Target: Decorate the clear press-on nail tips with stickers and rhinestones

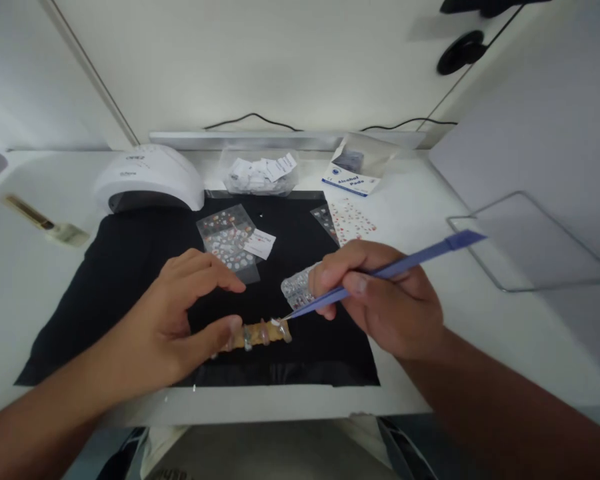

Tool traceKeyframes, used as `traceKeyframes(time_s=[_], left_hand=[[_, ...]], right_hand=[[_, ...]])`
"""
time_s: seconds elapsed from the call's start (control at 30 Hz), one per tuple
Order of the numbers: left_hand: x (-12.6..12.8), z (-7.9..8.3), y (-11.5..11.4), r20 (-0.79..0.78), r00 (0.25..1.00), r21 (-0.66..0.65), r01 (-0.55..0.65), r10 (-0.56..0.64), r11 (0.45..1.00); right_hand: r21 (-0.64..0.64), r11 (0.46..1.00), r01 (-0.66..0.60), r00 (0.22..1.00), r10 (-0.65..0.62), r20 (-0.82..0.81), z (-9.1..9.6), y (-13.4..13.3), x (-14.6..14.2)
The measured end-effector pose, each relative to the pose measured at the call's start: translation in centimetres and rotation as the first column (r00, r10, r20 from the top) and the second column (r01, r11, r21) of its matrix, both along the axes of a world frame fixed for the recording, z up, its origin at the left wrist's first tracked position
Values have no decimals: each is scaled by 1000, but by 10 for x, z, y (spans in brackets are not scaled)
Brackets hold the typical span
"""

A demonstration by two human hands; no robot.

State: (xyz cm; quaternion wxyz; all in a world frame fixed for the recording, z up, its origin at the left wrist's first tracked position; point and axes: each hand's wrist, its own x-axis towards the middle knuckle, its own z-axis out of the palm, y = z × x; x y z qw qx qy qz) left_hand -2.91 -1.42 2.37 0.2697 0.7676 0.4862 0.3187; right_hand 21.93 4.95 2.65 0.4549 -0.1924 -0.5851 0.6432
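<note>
My left hand (180, 313) rests on a black mat (130, 267), thumb pressed on the left end of a tan strip (257, 332) carrying several false nail tips. My right hand (380, 300) pinches blue tweezers (390, 270) like a pen. Their tip touches the strip's right end. The same hand also clasps a small clear sticker sheet (297, 288) under its fingers.
A white nail lamp (150, 177) stands at the mat's back left. Sticker sheets (227, 240) lie mid-mat, more stickers (347, 220) at its right edge. A bag of white packets (260, 175), an alcohol pads box (347, 177), a nail file (45, 221) and a wire frame (530, 240) lie around.
</note>
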Motion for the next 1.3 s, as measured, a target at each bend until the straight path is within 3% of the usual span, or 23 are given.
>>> traceKeyframes(time_s=[0.07, 0.13, 0.37, 0.57, 0.83, 1.3], left_hand=[[8, 6, -4, -205, 977, -26, 49, -53, 998], [22, 9, -7, -344, 936, -40, 64, -74, 997], [64, -3, -8, -545, 838, 22, 31, -14, 999], [71, -9, -8, -579, 815, 108, 52, 20, 993], [73, -12, -8, -534, 845, 107, 49, 16, 993], [68, -14, -9, -492, 870, 99, 70, -12, 993]], right_hand=[[-27, 996, -83, 988, 85, 129, 6, 5, 7], [-57, 990, -128, 978, 136, 159, 4, 10, 9], [-116, 975, -192, 955, 213, 209, -20, 17, 14], [-141, 970, -199, 939, 230, 257, -26, 17, 19], [-135, 968, -210, 905, 245, 348, -30, 18, 16], [-227, 958, -177, 910, 248, 333, -27, 13, 11]])
